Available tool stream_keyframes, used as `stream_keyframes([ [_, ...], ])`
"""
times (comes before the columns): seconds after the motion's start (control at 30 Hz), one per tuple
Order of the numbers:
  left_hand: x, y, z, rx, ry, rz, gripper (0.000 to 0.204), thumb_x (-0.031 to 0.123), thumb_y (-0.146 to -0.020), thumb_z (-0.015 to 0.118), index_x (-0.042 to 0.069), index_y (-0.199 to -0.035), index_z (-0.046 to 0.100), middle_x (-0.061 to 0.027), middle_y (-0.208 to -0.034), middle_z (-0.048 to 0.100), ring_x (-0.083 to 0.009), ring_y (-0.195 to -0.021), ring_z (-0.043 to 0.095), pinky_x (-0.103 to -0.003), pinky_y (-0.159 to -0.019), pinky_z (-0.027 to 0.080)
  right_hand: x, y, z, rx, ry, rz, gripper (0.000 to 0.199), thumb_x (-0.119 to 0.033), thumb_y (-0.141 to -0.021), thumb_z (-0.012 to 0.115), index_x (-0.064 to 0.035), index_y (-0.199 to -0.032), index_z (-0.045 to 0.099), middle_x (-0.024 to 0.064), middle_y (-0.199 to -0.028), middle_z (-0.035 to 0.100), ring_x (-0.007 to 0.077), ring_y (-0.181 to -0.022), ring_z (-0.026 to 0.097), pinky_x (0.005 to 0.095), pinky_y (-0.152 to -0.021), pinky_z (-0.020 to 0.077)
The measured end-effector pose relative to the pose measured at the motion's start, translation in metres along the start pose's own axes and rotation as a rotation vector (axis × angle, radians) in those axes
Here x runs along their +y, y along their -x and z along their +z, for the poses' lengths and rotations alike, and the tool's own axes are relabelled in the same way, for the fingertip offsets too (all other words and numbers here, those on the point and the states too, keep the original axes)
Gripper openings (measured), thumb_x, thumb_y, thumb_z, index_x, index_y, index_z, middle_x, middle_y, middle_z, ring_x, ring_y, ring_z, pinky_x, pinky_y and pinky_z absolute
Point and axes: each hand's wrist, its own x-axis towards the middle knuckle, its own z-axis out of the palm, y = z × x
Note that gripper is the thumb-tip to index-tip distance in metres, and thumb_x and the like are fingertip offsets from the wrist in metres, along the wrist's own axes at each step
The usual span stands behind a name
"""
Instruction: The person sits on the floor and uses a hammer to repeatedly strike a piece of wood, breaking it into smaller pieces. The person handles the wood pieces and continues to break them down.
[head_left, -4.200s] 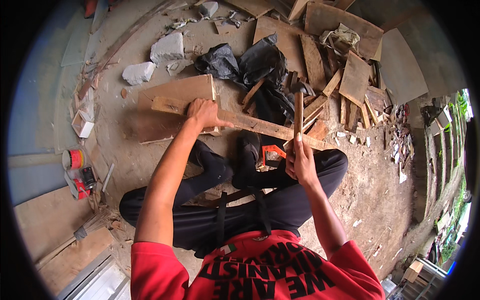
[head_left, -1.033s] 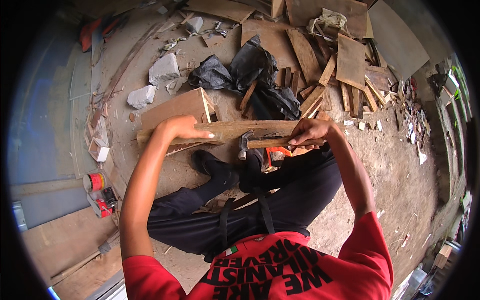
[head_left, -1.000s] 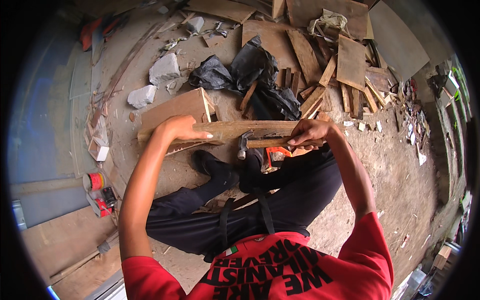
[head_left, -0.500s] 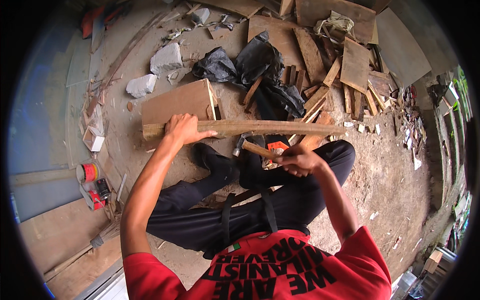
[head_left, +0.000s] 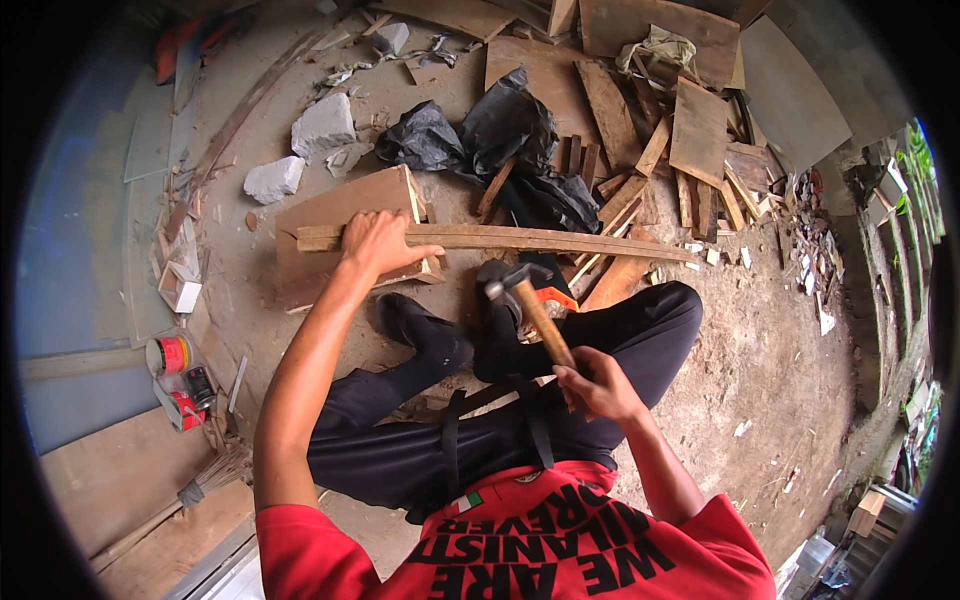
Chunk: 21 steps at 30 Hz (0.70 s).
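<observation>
A long wooden batten (head_left: 540,240) lies crosswise in front of me, its left part over a wooden box-like piece (head_left: 335,200). My left hand (head_left: 375,243) is wrapped over the batten near its left end, the thumb stretched along it to the right. In my right hand (head_left: 598,383) is a claw hammer (head_left: 543,325), gripped low on its wooden handle. The hammer's metal head points up and away, just below the batten and apart from it. Behind the hammer head, an orange object (head_left: 556,297) shows in part near my foot.
Black plastic sheeting (head_left: 510,125) and scrap boards (head_left: 700,130) lie beyond the batten. White blocks (head_left: 322,125) are at the far left. Small tins (head_left: 172,355) and a bundled-bristle broom (head_left: 210,475) are at the left. My bent legs (head_left: 470,420) are just below the work.
My right hand has moved down and tilted the hammer more upright, its head lifting. The batten has turned slightly on the box, its left end shifting up and right with my left hand.
</observation>
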Motion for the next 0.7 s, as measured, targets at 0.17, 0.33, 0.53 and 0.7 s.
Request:
stream_keyframes([
  [0.17, -0.021, 0.001, 0.039, 0.178, -0.07, 0.027, 0.085, 0.072, -0.068, 0.069, 0.001, -0.112, 0.062, -0.02, -0.112, 0.06, -0.0326, -0.109, 0.056, -0.045, -0.099, 0.04, 0.015, -0.003, 0.0, 0.188, -0.266, -0.148, 0.025, -0.024, -0.098, 0.06, -0.0067, -0.107, 0.043, 0.0025, -0.069, 0.059, 0.006, -0.045, 0.044, 0.0232, -0.037, 0.0333],
  [0.33, -0.023, 0.009, 0.052, 0.119, -0.027, -0.021, 0.084, 0.066, -0.066, 0.075, 0.001, -0.116, 0.057, -0.0161, -0.116, 0.054, -0.0309, -0.112, 0.05, -0.046, -0.098, 0.038, 0.007, -0.033, 0.008, 0.346, -0.2, -0.203, 0.026, -0.027, -0.099, 0.059, -0.0047, -0.109, 0.049, -0.0054, -0.065, 0.043, 0.0025, -0.05, 0.039, 0.0224, -0.041, 0.029],
  [0.53, -0.021, -0.003, 0.047, 0.094, 0.013, -0.002, 0.09, 0.077, -0.071, 0.062, 0.0, -0.117, 0.055, -0.0223, -0.123, 0.057, -0.0348, -0.119, 0.054, -0.052, -0.094, 0.042, 0.0, -0.061, 0.007, 0.169, -0.304, 0.038, 0.035, -0.044, -0.104, 0.043, -0.0098, -0.105, 0.048, -0.0031, -0.064, 0.038, 0.0052, -0.044, 0.032, 0.0229, -0.037, 0.027],
  [0.7, -0.01, -0.024, 0.058, -0.024, 0.104, -0.276, 0.085, 0.081, -0.078, 0.048, 0.002, -0.099, 0.071, -0.0232, -0.095, 0.07, -0.0355, -0.093, 0.068, -0.054, -0.1, 0.038, -0.044, -0.078, -0.009, 0.181, -0.175, 0.024, 0.052, -0.053, -0.103, 0.035, -0.0061, -0.117, 0.052, -0.0016, -0.064, 0.037, 0.007, -0.043, 0.032, 0.0235, -0.037, 0.0282],
])
